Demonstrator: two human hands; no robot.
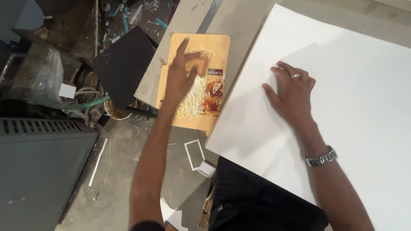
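White sheet: a large white board (342, 94) lies flat across the table, filling most of the right side, its near corner hanging past the table edge.
Table: the pale, scuffed table (239, 21) shows only along the top and left of the board.
Flattened carton: an orange printed cardboard piece (209, 51) lies on the table just beside the board's left edge, its lower end sticking out over the floor.
Ruler: a grey metal ruler (209, 15) runs from under the carton's top edge towards the back.
Right hand: the right hand (293, 92) rests flat on the white board, fingers spread and open, gripping nothing; a ring and a wristwatch (321, 157) show.
Left hand: the left hand (184, 75) lies open on the carton, fingers stretched upward, blurred; it seems to press or slide it, not to clasp it.
Step in hand: by the look of it, the board is being held steady while the carton is handled.
Next move calls for: a firm hold on the carton, since it overhangs the table, and steady pressure on the board.
Floor: scraps, a black panel (124, 64) and a grey metal cabinet (43, 171) lie at the left.
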